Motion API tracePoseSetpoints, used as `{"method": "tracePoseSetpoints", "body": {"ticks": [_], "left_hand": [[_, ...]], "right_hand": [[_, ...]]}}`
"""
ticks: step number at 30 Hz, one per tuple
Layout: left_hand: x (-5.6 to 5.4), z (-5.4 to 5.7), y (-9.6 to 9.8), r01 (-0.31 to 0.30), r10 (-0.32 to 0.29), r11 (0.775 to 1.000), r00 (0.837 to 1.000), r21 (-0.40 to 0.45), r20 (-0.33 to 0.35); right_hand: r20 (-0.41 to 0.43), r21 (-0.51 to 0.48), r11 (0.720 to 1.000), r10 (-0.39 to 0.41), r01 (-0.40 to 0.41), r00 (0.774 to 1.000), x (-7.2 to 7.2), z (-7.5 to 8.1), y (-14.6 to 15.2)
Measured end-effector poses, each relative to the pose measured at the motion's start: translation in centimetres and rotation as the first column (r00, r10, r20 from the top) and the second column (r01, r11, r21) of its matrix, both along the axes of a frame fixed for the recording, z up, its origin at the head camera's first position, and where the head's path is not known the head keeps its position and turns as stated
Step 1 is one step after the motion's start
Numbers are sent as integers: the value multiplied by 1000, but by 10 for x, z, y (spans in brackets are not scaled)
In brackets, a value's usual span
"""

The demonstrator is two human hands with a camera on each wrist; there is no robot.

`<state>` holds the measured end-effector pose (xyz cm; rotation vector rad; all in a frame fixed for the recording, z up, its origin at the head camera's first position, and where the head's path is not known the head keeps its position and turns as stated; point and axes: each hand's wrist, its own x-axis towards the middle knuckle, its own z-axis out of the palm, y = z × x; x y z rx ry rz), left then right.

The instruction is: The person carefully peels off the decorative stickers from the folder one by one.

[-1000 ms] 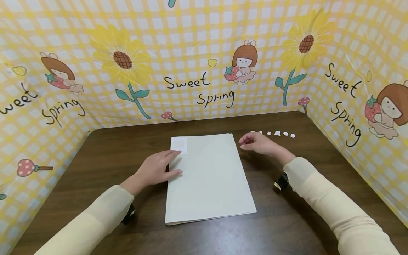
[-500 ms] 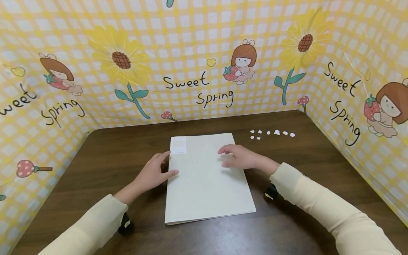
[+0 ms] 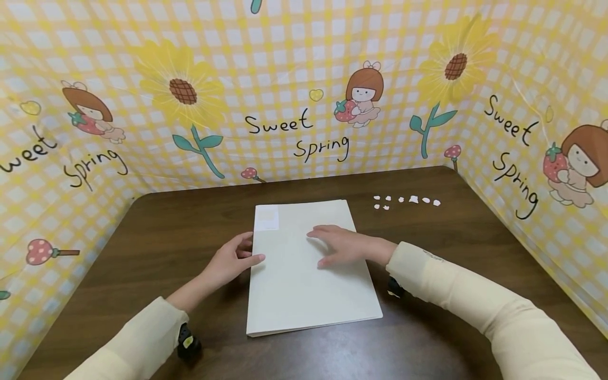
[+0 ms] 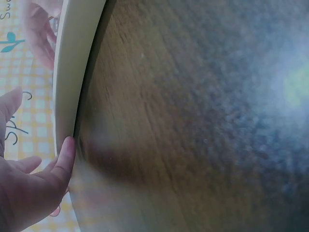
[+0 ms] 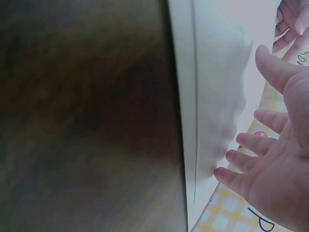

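- Across the dark table (image 3: 142, 248), head view: a white folder (image 3: 309, 290) lies mid-table; the left hand (image 3: 231, 261), loosely spread, is at its left edge, some fingers partly hidden. The right hand (image 3: 342, 245) spreads over the folder's right part; contact is unclear. Small white pieces (image 3: 414, 199) lie far right, details too small to tell.
- Left wrist view: one left fingertip touches the folder's side; the right hand is cut off.
- Right wrist view: right fingers splay wide; glare blurs the cover.

R hand (image 3: 339, 245), 1 sec ago just off the white folder's (image 3: 304, 287) right edge w/ fingers curled nr the white scraps (image 3: 414, 199), is now over the folder's right half, fingers extended. All 8 scraps now show; hand hid some b4. L hand's (image 3: 230, 264) fingertips, b4 over the label (image 3: 267, 217), are now down at the left edge.
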<state>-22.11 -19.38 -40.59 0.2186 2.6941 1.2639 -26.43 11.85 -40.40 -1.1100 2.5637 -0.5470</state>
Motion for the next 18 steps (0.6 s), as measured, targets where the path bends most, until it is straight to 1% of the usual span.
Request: {"method": "tracePoseSetpoints", "body": {"ticks": [5, 7, 12, 14, 18], "left_hand": [[1, -2, -1, -13, 11, 999, 999, 44, 33], [1, -2, -1, -6, 3, 998, 999, 60, 49], [0, -2, -2, -22, 14, 996, 996, 89, 87], [-1, -2, -2, -36, 26, 995, 995, 98, 98], [-1, -2, -2, -41, 28, 993, 993, 114, 112]], "right_hand": [[-2, 49, 999, -1, 2, 1000, 0, -1, -3], [-9, 73, 997, 5, -4, 1000, 1, -1, -3], [-23, 132, 991, 26, -22, 999, 2, -2, -4], [-23, 142, 989, 29, -26, 999, 2, -3, -4], [-17, 144, 989, 30, -27, 999, 2, -4, -5]]}}
